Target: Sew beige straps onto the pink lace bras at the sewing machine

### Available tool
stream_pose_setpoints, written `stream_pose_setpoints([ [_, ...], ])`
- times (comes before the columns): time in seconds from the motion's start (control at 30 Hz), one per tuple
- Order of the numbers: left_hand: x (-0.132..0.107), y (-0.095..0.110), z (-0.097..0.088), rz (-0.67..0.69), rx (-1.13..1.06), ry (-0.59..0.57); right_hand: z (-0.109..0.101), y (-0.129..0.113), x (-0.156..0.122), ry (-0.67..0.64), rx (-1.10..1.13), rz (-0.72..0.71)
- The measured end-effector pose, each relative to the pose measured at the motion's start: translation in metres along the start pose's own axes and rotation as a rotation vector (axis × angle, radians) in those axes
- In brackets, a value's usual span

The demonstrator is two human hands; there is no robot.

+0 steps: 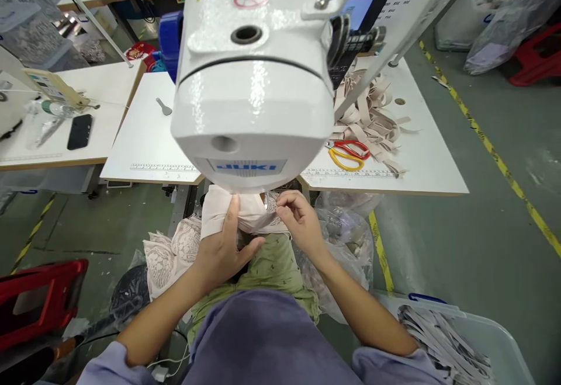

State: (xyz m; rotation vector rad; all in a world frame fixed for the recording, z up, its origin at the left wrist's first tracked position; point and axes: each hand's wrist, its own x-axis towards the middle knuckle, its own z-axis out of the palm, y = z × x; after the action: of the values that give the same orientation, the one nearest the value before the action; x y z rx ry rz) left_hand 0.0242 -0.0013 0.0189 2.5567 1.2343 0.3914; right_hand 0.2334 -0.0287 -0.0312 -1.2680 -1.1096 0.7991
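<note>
A pale pink lace bra [186, 242] hangs over my lap on the left, and its smooth fabric runs up beneath the head of a white sewing machine [252, 122]. My left hand [223, 250] holds this fabric, with the index finger stretched on top, the thumb spread away and the other fingers hidden under the cloth. On the right, my right hand [300, 221] pinches the lace edge between thumb and fingertips, close to the machine's front. The machine head hides the needle area.
Red- and yellow-handled scissors [348, 154] and a pile of beige strips [372, 110] lie on the right tabletop [433, 166]. A phone [80, 132] rests on the left table. A clear bin [495, 338] of strips stands lower right; a red stool [41, 303] stands left.
</note>
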Motion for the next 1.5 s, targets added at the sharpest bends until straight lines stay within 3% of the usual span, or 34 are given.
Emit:
stream_pose_setpoints([
  [0.37, -0.001, 0.002, 0.003, 0.034, -0.030, 0.057, 0.001, -0.011, -0.004, 0.024, -0.137, -0.070],
  [0.6, 0.003, -0.001, -0.001, 0.043, -0.008, 0.049, 0.015, -0.013, 0.000, 0.054, -0.185, -0.032],
  [0.77, -0.017, 0.023, 0.012, 0.085, -0.005, 0.001, 0.015, -0.024, -0.018, 0.019, -0.161, 0.094],
  [0.83, -0.032, 0.039, 0.019, 0.169, -0.061, -0.053, 0.008, -0.027, -0.032, -0.025, -0.056, 0.200],
  [0.9, -0.046, 0.050, 0.021, 0.208, -0.232, -0.195, -0.003, -0.031, -0.045, -0.027, 0.037, 0.265],
  [1.0, -0.055, 0.051, 0.014, 0.111, -0.598, -0.468, -0.019, -0.036, -0.057, -0.031, 0.044, 0.272],
  [1.07, -0.051, 0.043, 0.005, 0.053, -0.709, -0.483, -0.027, -0.039, -0.060, -0.077, 0.022, 0.261],
  [1.2, -0.032, 0.028, -0.011, 0.108, -0.625, -0.177, -0.033, -0.046, -0.059, -0.189, 0.003, 0.221],
  [1.27, -0.021, 0.026, -0.017, 0.188, -0.576, -0.113, -0.032, -0.051, -0.057, -0.241, -0.013, 0.192],
  [1.5, 0.012, 0.024, -0.020, 0.393, -0.578, -0.295, -0.032, -0.064, -0.050, -0.415, -0.246, 0.035],
])
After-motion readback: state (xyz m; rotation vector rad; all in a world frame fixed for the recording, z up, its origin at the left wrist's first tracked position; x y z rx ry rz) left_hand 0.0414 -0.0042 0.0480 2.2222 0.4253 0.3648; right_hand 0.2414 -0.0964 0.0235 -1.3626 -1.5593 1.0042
